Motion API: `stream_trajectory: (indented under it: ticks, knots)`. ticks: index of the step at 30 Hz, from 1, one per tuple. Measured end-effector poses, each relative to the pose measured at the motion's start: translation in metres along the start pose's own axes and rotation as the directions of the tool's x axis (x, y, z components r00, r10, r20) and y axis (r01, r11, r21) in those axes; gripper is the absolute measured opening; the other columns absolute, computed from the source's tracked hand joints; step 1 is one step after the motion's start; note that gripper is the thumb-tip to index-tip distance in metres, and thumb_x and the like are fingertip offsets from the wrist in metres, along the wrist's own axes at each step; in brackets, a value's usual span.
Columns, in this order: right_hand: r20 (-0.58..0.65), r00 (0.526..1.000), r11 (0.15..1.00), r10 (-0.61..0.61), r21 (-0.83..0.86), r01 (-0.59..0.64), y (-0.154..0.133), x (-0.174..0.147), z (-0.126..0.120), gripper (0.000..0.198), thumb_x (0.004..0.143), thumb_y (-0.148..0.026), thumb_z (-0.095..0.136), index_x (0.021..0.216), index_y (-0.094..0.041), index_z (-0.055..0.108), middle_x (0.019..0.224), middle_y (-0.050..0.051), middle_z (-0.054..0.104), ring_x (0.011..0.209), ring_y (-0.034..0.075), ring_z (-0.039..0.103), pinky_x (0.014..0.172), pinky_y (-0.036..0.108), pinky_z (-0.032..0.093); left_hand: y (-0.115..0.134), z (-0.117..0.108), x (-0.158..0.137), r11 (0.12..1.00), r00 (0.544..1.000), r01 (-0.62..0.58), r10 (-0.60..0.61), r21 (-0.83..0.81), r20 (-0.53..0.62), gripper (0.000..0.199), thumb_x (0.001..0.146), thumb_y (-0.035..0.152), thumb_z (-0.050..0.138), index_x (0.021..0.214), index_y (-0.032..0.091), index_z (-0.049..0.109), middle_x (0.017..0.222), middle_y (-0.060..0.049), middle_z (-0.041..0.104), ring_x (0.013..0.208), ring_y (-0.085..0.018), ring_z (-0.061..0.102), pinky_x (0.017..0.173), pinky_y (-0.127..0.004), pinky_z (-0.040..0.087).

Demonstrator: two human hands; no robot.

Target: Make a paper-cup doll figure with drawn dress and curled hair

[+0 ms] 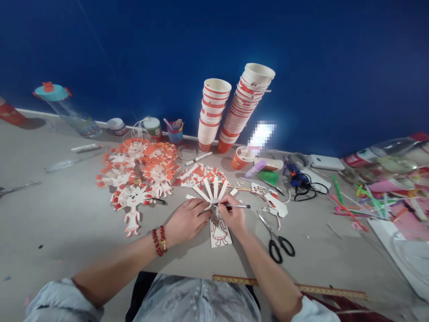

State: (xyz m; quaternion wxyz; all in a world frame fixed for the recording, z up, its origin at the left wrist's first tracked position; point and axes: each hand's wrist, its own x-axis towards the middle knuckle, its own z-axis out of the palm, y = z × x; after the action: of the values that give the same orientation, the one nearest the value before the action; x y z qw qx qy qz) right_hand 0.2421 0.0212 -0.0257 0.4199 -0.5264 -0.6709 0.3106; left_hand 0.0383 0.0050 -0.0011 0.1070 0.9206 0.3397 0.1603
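A white paper doll cutout (220, 232), with a dress and legs drawn in dark red outline and paper strips fanning out at its top, lies on the table in front of me. My left hand (189, 219) rests flat on its left side, fingers stretched out and pressing the paper. Gripped in my right hand (233, 217) is a black pen (239, 206), its tip at the doll's head. My hands partly cover the head, so its marks are hidden. Scissors (275, 239) with black handles lie open to the right of my right hand.
Finished-looking paper dolls (132, 199) with orange-tipped hair are piled at left. Two tall paper cup stacks (246, 105) stand against the blue wall. Paper scraps (201, 174) lie behind the doll. A glue gun (298, 179), bottles (378, 152) and colored sticks (348, 210) lie right.
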Motion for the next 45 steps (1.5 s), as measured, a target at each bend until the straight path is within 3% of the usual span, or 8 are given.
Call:
stream_trajectory:
  ticks: [5, 10, 15, 45]
  knots:
    - [-0.008, 1.000, 1.000, -0.004, 0.019, 0.005, 0.001, -0.001, 0.001, 0.011, 0.080, -0.021, 0.052, 0.069, -0.022, 0.051, 0.056, -0.005, 0.047, 0.049, 0.012, 0.043, 0.049, 0.023, 0.034, 0.000, 0.000, 0.000, 1.000, 1.000, 0.005, -0.006, 0.011, 0.011, 0.026, 0.096, 0.027, 0.050, 0.119, 0.019, 0.058, 0.129, -0.010, 0.056, 0.122, -0.026, 0.047, 0.102, -0.043, 0.044]
    - [-0.126, 0.992, 0.991, 0.030, 0.130, -0.014, 0.005, -0.004, 0.000, 0.009, 0.078, -0.018, 0.052, 0.070, -0.022, 0.051, 0.058, -0.005, 0.048, 0.050, 0.012, 0.044, 0.048, 0.023, 0.035, 0.000, 0.000, -0.001, 1.000, 1.000, 0.002, -0.002, 0.024, 0.004, 0.029, 0.096, 0.026, 0.049, 0.123, 0.020, 0.057, 0.130, -0.009, 0.056, 0.122, -0.026, 0.047, 0.102, -0.043, 0.043]
    - [-0.161, 0.983, 0.983, 0.089, 0.171, -0.061, 0.006, -0.005, -0.007, 0.011, 0.077, -0.019, 0.051, 0.067, -0.023, 0.050, 0.056, -0.005, 0.046, 0.048, 0.012, 0.043, 0.047, 0.023, 0.035, 0.000, 0.001, -0.001, 0.999, 1.000, 0.000, -0.001, 0.043, 0.013, 0.029, 0.097, 0.026, 0.048, 0.123, 0.019, 0.057, 0.132, -0.009, 0.055, 0.122, -0.026, 0.046, 0.103, -0.044, 0.042]
    - [-0.120, 0.992, 0.998, 0.038, 0.045, -0.033, 0.012, -0.006, -0.005, 0.011, 0.081, -0.020, 0.051, 0.070, -0.022, 0.051, 0.060, -0.005, 0.049, 0.053, 0.012, 0.045, 0.050, 0.023, 0.037, 0.000, 0.001, 0.000, 0.999, 1.000, -0.001, 0.000, 0.045, 0.026, 0.030, 0.097, 0.026, 0.046, 0.124, 0.019, 0.057, 0.131, -0.010, 0.055, 0.124, -0.026, 0.046, 0.103, -0.044, 0.043]
